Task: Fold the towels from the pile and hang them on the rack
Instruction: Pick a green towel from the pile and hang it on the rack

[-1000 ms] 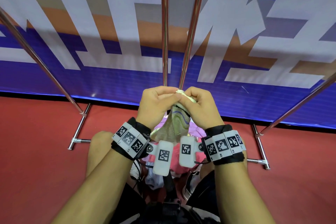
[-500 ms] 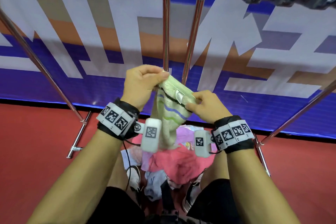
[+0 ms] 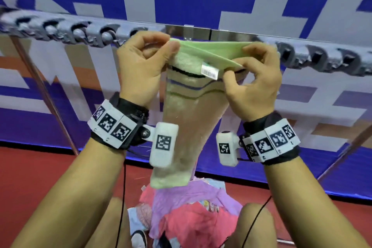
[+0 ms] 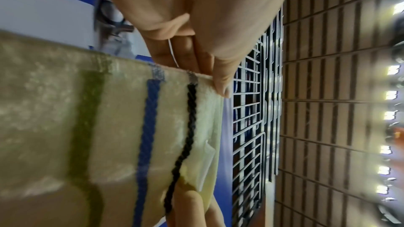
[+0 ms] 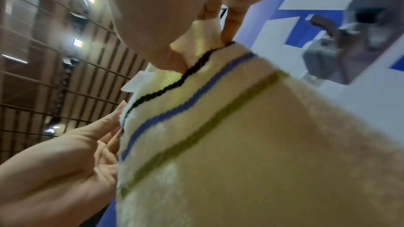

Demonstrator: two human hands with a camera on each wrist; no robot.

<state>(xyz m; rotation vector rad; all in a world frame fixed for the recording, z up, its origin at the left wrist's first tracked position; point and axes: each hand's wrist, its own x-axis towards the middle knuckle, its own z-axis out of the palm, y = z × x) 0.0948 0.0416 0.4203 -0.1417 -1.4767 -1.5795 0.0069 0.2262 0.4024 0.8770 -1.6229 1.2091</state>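
A heap of pink and purple towels [image 3: 193,213] lay nearest, on the red floor [image 3: 40,177] between the person's knees. Above it hung a pale green striped towel [image 3: 187,123], its top edge pinched by the left hand [image 3: 141,68] and right hand [image 3: 255,82], fingers clamped on each corner. Just beyond stood the rack's rail [image 3: 201,33].

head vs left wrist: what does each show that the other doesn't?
Only the head view: the rack bar with grey clips, the pile on the red floor, the right hand, and the towel's white tag with its barcode.

Only the left wrist view: a wire grid and ceiling lights behind the towel.

Both: the left hand pinching the top edge of the striped green towel, and its black, blue and green stripes.
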